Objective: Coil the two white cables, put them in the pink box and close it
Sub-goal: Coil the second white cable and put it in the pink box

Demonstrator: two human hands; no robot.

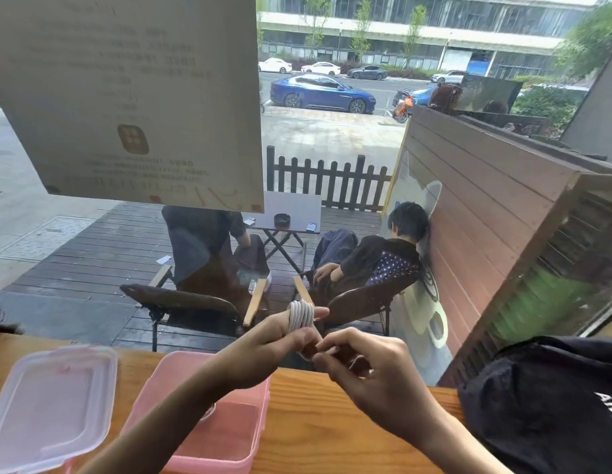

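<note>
Both bare forearms reach forward, hands meeting. The left hand [263, 350] curls with fingers extended. The right hand [362, 367] pinches with curled fingers.

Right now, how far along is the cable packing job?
Done: the lid is off and lies left of the open pink box. In hand: a white cable is looped round the left hand's fingers while the right hand pinches its end. Left: finish this coil and box it. I cannot tell if the other cable is already inside. Then close the lid.
</note>
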